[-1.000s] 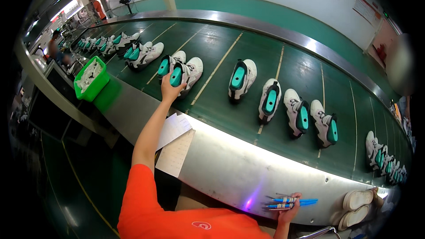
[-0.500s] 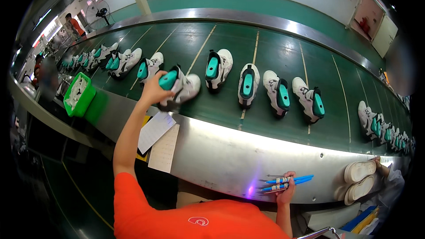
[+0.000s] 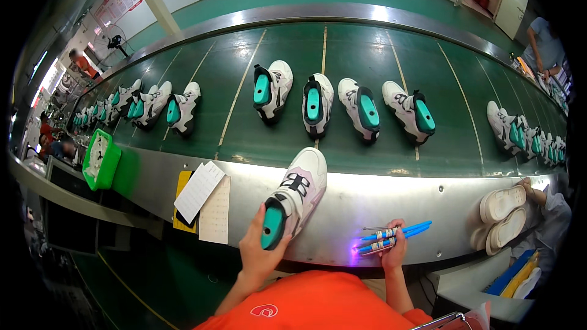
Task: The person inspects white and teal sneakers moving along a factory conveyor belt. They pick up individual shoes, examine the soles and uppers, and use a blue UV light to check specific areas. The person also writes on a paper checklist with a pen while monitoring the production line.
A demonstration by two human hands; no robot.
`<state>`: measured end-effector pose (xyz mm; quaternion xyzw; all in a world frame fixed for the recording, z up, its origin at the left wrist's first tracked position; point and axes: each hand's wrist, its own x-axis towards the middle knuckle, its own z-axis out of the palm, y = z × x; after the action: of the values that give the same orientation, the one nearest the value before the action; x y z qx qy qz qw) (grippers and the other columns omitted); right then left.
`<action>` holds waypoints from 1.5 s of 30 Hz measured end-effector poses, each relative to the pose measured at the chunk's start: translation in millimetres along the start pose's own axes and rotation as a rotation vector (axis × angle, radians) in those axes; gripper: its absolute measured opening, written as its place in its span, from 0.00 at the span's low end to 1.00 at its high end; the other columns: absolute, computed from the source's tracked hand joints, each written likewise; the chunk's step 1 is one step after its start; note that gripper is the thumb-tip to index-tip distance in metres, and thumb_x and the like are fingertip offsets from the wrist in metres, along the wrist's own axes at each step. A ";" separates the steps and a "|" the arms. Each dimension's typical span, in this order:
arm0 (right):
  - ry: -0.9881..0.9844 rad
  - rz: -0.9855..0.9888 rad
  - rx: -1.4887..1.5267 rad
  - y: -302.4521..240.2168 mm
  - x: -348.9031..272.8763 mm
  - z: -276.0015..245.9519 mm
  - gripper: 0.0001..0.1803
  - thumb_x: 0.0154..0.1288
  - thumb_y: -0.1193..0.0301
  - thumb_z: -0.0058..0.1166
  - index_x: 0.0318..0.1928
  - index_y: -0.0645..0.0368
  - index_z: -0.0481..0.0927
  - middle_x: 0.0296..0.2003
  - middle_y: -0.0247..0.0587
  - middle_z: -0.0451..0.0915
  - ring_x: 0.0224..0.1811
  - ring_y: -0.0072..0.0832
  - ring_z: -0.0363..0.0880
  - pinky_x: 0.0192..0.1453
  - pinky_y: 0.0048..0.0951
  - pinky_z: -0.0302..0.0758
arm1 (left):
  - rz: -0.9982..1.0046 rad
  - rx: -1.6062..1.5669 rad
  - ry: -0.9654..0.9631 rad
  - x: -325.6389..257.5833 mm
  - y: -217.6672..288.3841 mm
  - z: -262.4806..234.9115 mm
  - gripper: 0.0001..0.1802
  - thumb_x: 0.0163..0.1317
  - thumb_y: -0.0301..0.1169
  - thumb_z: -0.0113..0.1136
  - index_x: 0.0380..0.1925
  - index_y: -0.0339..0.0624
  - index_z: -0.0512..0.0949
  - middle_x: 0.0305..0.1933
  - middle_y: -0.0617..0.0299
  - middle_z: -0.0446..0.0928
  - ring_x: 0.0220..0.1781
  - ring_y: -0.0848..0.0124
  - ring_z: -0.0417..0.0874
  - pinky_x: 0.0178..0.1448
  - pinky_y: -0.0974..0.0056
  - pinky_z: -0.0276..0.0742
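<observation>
My left hand is closed round the heel of a white and pale pink sneaker with black laces. A teal shoe last fills its opening. The sneaker is above the metal ledge, toe pointing away from me. In my right hand are blue pen-like sticks wrapped with pale bands, beside a thin metal rod. Purple light glows at their left tips. Beyond my hands, a sneaker and several like it stand on the green conveyor belt, teal lasts inside.
Papers lie on the metal ledge at left, beside a green basket with white pieces. To the right are cream shoe soles near another person's hand. A co-worker stands at the far right.
My left hand has brought the sneaker from the belt's near edge toward my body and rightward, turning its toe away from me. My right hand still holds the blue sticks. The view has shifted slightly.
</observation>
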<state>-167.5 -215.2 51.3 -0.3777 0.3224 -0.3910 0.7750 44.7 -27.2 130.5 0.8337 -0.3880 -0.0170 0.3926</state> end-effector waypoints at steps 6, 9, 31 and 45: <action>-0.005 -0.008 -0.016 0.5 -0.4 0.2 0.13 0.65 0.57 0.36 0.35 0.53 0.63 0.16 0.33 0.66 0.10 0.16 0.62 0.08 0.16 0.57 | -0.174 -0.172 -0.286 5.6 36.2 -23.2 0.47 0.47 0.40 0.67 0.63 0.40 0.52 0.53 0.46 0.71 0.49 0.58 0.78 0.49 0.61 0.74; -0.016 -0.021 0.005 -0.7 -1.1 1.5 0.12 0.65 0.58 0.36 0.35 0.53 0.63 0.16 0.33 0.66 0.10 0.17 0.62 0.08 0.16 0.58 | -0.209 -0.307 -0.334 43.3 10.5 -28.7 0.36 0.54 0.42 0.61 0.60 0.41 0.59 0.50 0.47 0.73 0.49 0.59 0.77 0.48 0.58 0.73; -0.073 0.189 -0.030 -48.7 23.6 -34.5 0.11 0.64 0.58 0.40 0.34 0.52 0.68 0.22 0.29 0.68 0.19 0.14 0.68 0.13 0.14 0.60 | 0.309 -0.191 -0.022 283.6 -20.0 117.8 0.58 0.40 0.48 0.71 0.65 0.40 0.44 0.65 0.47 0.49 0.67 0.54 0.53 0.67 0.57 0.52; -0.408 0.166 -1.038 -77.4 48.2 -21.4 0.19 0.58 0.63 0.55 0.44 0.63 0.71 0.30 0.44 0.77 0.32 0.32 0.77 0.39 0.29 0.73 | 0.265 -0.629 -0.499 235.1 40.2 42.8 0.21 0.51 0.24 0.61 0.47 0.38 0.72 0.49 0.60 0.75 0.51 0.70 0.75 0.55 0.66 0.69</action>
<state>-189.2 -294.9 95.4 -0.7507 0.3447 -0.0382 0.5624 169.1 -225.6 192.7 0.5866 -0.5511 -0.2850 0.5206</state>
